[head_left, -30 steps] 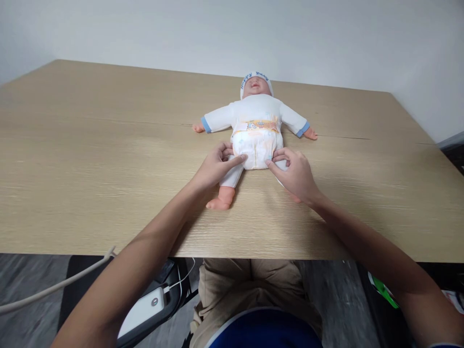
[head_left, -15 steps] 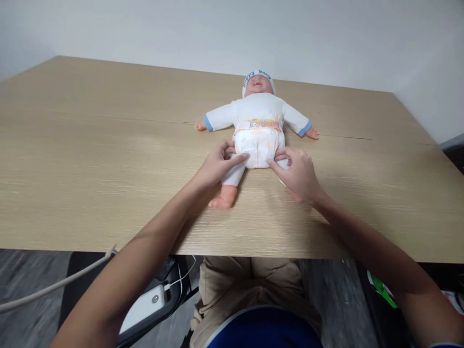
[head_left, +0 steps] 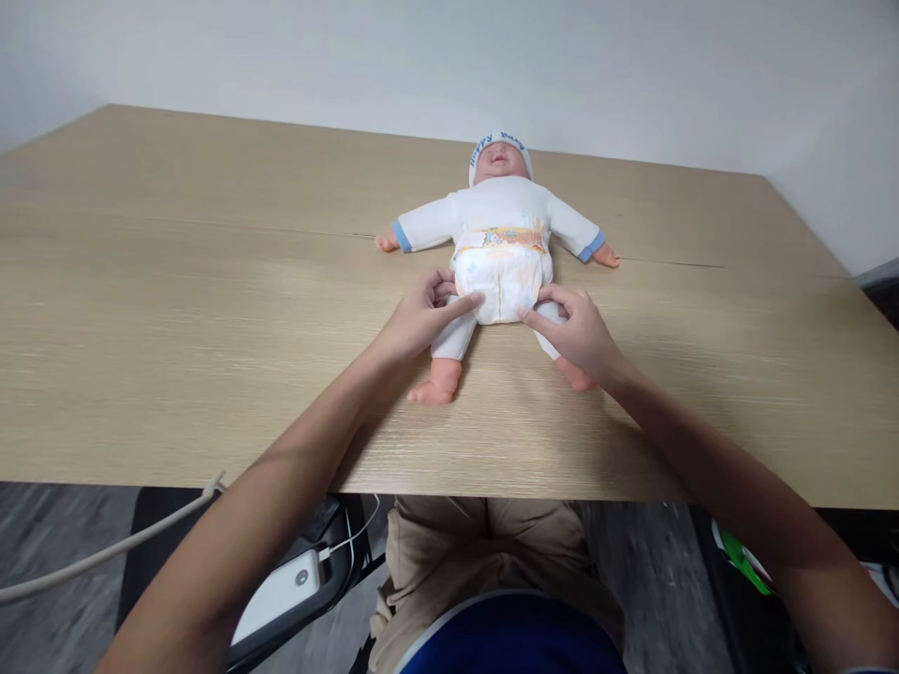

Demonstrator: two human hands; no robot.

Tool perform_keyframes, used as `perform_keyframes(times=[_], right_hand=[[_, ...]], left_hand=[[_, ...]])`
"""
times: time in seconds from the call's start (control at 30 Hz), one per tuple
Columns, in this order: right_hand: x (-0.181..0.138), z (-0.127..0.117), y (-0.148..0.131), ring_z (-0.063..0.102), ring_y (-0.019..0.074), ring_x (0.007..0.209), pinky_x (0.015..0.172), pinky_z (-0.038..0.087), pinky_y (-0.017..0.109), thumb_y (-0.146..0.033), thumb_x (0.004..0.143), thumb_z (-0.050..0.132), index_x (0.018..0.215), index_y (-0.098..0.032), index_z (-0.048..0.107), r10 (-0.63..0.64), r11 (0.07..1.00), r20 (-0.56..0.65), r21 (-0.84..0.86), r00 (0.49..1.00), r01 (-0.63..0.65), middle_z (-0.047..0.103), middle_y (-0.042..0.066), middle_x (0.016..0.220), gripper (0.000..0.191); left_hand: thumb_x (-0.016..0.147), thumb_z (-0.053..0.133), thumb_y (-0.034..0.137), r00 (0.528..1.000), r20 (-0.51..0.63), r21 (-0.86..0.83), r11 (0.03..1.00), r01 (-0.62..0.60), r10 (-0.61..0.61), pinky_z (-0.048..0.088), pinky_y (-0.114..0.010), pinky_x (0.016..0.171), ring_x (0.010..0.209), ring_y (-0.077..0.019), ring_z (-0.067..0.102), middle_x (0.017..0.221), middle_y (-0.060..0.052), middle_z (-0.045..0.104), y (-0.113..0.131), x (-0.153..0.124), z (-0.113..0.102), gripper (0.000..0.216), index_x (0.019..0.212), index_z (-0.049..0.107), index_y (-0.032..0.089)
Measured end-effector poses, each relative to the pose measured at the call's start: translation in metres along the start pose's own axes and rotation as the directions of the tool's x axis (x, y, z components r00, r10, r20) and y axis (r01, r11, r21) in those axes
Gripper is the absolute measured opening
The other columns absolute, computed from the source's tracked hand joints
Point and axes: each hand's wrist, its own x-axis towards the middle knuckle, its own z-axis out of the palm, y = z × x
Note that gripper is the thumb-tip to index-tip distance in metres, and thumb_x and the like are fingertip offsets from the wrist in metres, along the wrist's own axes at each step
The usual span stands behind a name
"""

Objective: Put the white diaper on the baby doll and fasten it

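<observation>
A baby doll (head_left: 500,198) in white clothes with blue cuffs and a lettered cap lies on its back, head away from me. Around its hips is a white diaper (head_left: 499,281) with an orange printed waistband. My left hand (head_left: 428,314) pinches the diaper's edge at the left leg opening, thumb on the front and fingers tucked at the side. On the opposite leg opening, my right hand (head_left: 576,323) grips the diaper edge between thumb and fingers. The doll's legs stick out below the diaper, partly covered by my hands.
The doll rests on a wooden table (head_left: 211,328) with a pale wall (head_left: 421,65) behind it. Below the near edge are a white power bank (head_left: 277,594) with a cable, a thick beige cord (head_left: 112,557) at left, and a green item (head_left: 744,562) at right.
My right hand has shifted slightly at the diaper's right leg edge, showing more of the doll's leg and foot there. My left hand stays in nearly the same place.
</observation>
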Motion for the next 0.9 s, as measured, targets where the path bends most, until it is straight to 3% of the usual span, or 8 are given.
perform_keyframes(times=[0.17,0.5,0.63,0.77,0.9], right_hand=[[0.001,-0.0021,-0.0016,0.065,0.03,0.097,0.091,0.053,0.046,-0.051,0.092,0.078,0.102,-0.029,0.08,0.012,1.0,0.012,0.003,1.0,-0.012,0.079,0.004,0.099,0.024],[0.0043,0.0033,-0.0028,0.067,0.0325,0.108,0.106,0.049,0.05,-0.043,0.095,0.076,0.098,-0.028,0.074,-0.096,0.987,0.074,-0.125,0.993,0.105,0.083,0.005,0.111,0.015],[0.0051,0.0052,0.0006,0.068,0.0307,0.105,0.103,0.051,0.047,-0.045,0.096,0.076,0.095,-0.028,0.074,-0.083,0.995,0.048,-0.044,0.995,0.085,0.083,0.003,0.106,0.017],[0.0044,0.0058,0.0012,0.071,0.0276,0.096,0.091,0.055,0.041,-0.052,0.095,0.075,0.095,-0.028,0.076,-0.012,0.993,0.035,0.116,0.999,0.007,0.082,0.001,0.096,0.024],[0.0032,0.0043,0.0012,0.071,0.0257,0.088,0.083,0.055,0.039,-0.056,0.093,0.076,0.098,-0.028,0.076,0.049,0.983,0.067,0.172,0.997,-0.06,0.081,0.0,0.092,0.028]], left_hand=[[0.088,0.091,0.055,1.0,-0.002,0.026,1.0,0.009,-0.009,0.063,-0.042,0.097,0.113,-0.0319,0.077,0.11,-0.009,0.082,0.0046,-0.0019,-0.001,0.044,0.109,0.073,0.02],[0.089,0.09,0.053,0.999,0.029,0.074,0.997,0.014,-0.017,0.062,-0.045,0.102,0.117,-0.0333,0.077,0.114,-0.012,0.083,0.006,0.0007,-0.0031,0.043,0.112,0.078,0.019],[0.09,0.089,0.053,0.998,0.055,0.028,0.999,0.024,-0.025,0.062,-0.045,0.103,0.117,-0.0327,0.077,0.116,-0.012,0.083,0.0056,0.0013,-0.0033,0.044,0.115,0.078,0.019],[0.088,0.09,0.052,0.996,0.074,-0.025,0.999,0.047,-0.045,0.061,-0.043,0.104,0.117,-0.0316,0.077,0.119,-0.011,0.083,0.0037,0.0033,-0.0045,0.047,0.118,0.076,0.018],[0.087,0.091,0.053,0.997,0.059,-0.031,0.998,0.059,-0.057,0.063,-0.042,0.1,0.117,-0.0319,0.078,0.119,-0.011,0.083,0.0007,0.0052,-0.0062,0.046,0.115,0.075,0.019]])
